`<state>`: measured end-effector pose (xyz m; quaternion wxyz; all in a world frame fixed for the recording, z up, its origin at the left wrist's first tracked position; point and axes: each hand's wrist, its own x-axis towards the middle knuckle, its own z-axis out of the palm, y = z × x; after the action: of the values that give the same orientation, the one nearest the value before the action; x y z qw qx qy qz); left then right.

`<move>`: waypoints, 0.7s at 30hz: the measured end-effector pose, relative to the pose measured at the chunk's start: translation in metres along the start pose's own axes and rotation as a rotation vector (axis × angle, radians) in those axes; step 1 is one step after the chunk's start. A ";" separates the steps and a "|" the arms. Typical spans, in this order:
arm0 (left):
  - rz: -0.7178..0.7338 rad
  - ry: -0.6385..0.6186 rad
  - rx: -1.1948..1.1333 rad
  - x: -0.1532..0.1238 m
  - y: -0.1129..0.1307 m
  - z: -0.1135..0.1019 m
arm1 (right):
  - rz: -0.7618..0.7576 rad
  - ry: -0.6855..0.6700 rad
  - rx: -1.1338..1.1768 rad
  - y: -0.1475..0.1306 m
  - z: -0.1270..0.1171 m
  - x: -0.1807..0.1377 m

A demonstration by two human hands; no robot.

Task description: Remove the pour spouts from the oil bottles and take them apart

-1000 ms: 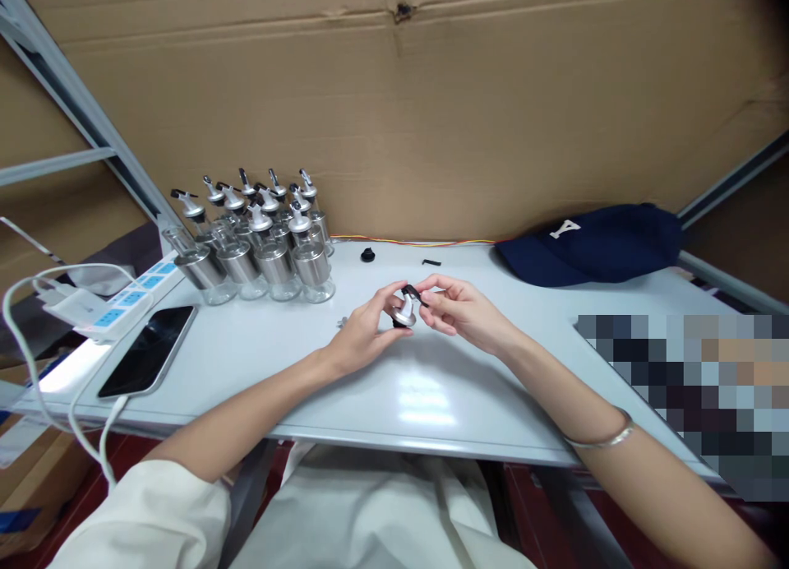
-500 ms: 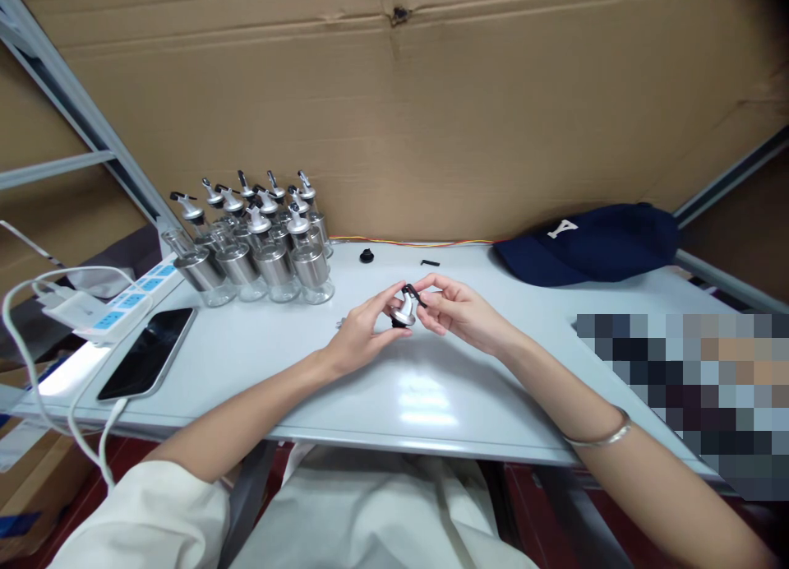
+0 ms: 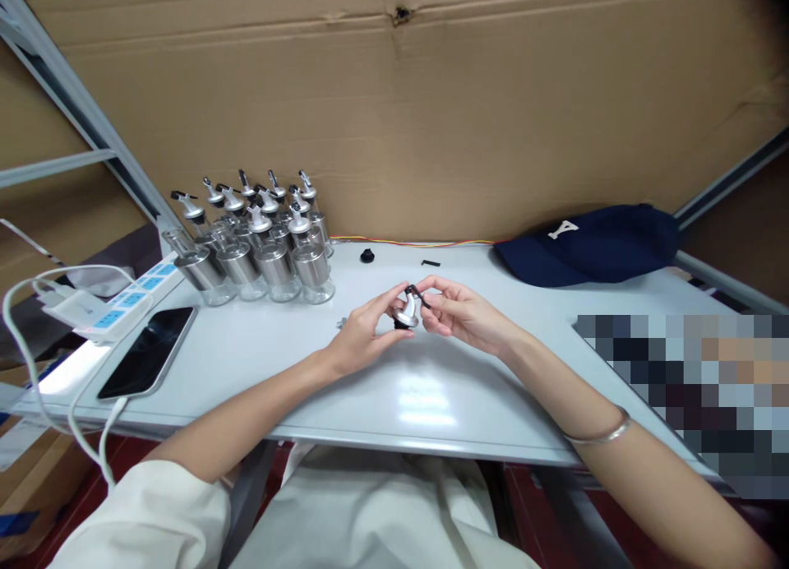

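Between the thumb and fingers of my left hand (image 3: 365,332) is a silver pour spout (image 3: 405,312) with a black stopper at its base. My right hand (image 3: 463,312) pinches the black flap lever (image 3: 422,297) at the spout's tip. Both hands are above the table, close together. Beside my left fingers a small metallic piece (image 3: 341,323) lies partly hidden. Farther back on the table sit a black stopper (image 3: 367,256) and a small black lever piece (image 3: 431,263).
Several glass bottles with steel sleeves (image 3: 276,266) stand at the left, many with spouts. A phone (image 3: 148,352) and a power strip (image 3: 132,302) with white cables lie left of them. A navy cap (image 3: 604,248) rests at the back right. Cardboard (image 3: 431,125) walls off the rear.
The spout and my hands have shifted very slightly to the right. My grip on the spout and its lever looks the same.
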<state>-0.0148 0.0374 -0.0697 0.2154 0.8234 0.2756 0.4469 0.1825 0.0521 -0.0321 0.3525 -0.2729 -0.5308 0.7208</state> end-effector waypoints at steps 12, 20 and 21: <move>-0.132 -0.044 -0.098 0.002 0.005 -0.002 | -0.014 -0.040 -0.063 0.002 0.000 0.001; -0.138 -0.062 -0.096 0.002 0.006 -0.003 | -0.011 -0.045 -0.096 -0.001 -0.001 -0.001; -0.129 -0.064 -0.086 0.002 0.005 -0.003 | -0.009 -0.048 -0.100 -0.001 -0.002 -0.002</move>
<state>-0.0150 0.0352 -0.0639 0.2877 0.8076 0.3017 0.4170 0.1848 0.0520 -0.0315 0.3291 -0.2705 -0.5757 0.6979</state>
